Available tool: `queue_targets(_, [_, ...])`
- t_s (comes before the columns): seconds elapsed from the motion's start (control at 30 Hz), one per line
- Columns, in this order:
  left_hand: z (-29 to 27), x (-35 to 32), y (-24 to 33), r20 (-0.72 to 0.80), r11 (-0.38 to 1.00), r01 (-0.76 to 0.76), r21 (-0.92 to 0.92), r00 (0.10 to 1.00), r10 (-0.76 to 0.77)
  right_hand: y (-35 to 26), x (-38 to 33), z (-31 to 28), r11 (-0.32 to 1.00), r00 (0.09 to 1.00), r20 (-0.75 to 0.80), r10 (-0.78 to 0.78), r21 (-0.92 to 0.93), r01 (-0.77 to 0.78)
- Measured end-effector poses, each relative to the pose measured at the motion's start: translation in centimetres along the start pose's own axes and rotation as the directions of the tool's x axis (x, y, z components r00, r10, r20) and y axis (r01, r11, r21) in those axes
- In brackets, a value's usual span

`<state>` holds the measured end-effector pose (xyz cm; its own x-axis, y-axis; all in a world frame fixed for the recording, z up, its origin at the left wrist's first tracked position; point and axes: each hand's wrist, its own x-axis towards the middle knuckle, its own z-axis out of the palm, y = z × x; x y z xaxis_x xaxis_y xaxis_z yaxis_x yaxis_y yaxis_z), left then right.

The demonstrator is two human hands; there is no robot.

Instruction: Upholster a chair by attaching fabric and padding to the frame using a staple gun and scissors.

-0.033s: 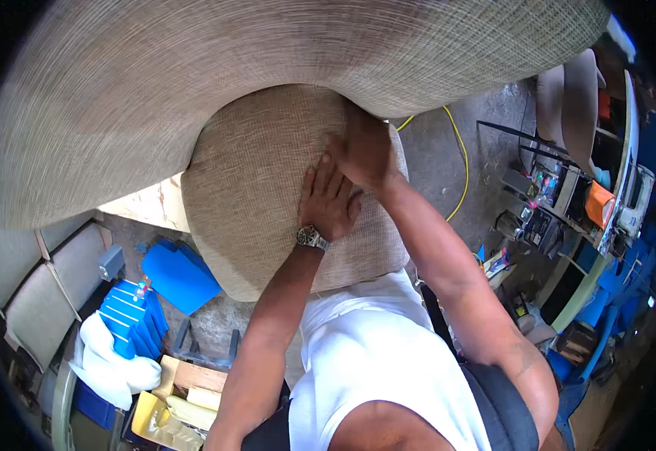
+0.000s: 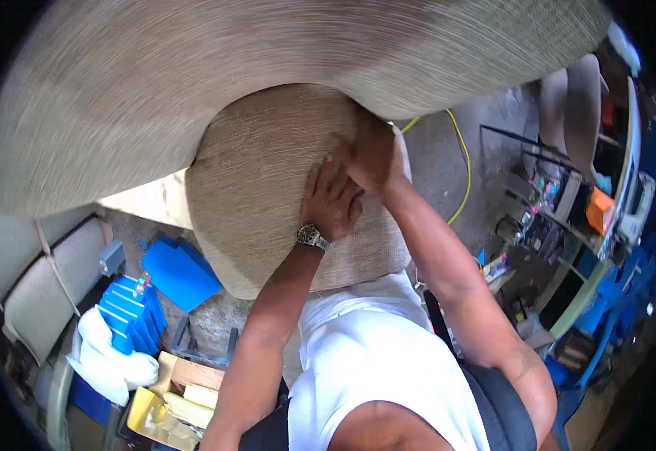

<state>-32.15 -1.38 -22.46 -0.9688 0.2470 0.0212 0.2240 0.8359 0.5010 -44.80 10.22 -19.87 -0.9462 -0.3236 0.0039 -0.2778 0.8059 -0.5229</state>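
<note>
A woven beige-brown seat cushion (image 2: 253,188) lies in front of me, close against my white shirt. Beyond it curves a tall, matching backrest (image 2: 193,52), wrapping round its far side. My left hand (image 2: 332,207), with a metal watch (image 2: 309,234) at the wrist, rests flat on the cushion, fingers stretched out. At the cushion's far right edge, by the backrest, is my right hand (image 2: 377,158). Its thumb points left toward my left fingertips, while its other fingers are dark, blurred and partly hidden. I see nothing held in either hand.
A yellow cord (image 2: 465,158) loops over the floor at right, near a cluttered bench with an orange piece (image 2: 601,209). Blue pieces (image 2: 181,274), a white bundle (image 2: 114,361) and a yellow container (image 2: 159,421) lie at left. Upholstered panels (image 2: 46,301) stand at far left.
The view has shifted very slightly. Both hands remain in nearly the same places on the cushion.
</note>
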Motion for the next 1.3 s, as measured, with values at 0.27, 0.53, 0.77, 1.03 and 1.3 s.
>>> queue_targets(0.27, [-3.5, 8.2, -8.3, -0.331, 0.875, -0.421, -0.238, 0.882, 0.334, 1.6, -1.7, 1.4, 0.999, 1.000, 0.022, 0.014, -0.037, -0.014])
queue_targets(0.53, [-6.8, 5.3, -17.8, -0.230, 0.961, 0.277, -0.016, 0.934, -0.273, 1.2, -1.2, 0.2, 0.998, 0.998, 0.003, -0.060, -0.030, 0.060])
queue_targets(0.77, [-8.8, -7.4, -12.9, -0.272, 0.693, 0.645, 0.322, 0.764, -0.584, -0.3, -1.2, -0.1, 0.995, 0.996, 0.077, 0.056, -0.091, -0.048])
queue_targets(1.03, [-7.8, -10.3, -14.0, -0.372, 0.810, 0.586, 0.006, 0.754, -0.542, -11.6, 8.4, 9.3, 0.872, 0.870, 0.095, -0.485, 0.126, 0.472])
queue_targets(1.3, [-8.2, -12.1, -16.1, -0.402, 0.527, 0.151, -0.836, 0.484, -0.777, -20.0, -0.3, 14.3, 0.838, 0.830, 0.115, -0.545, 0.047, 0.544])
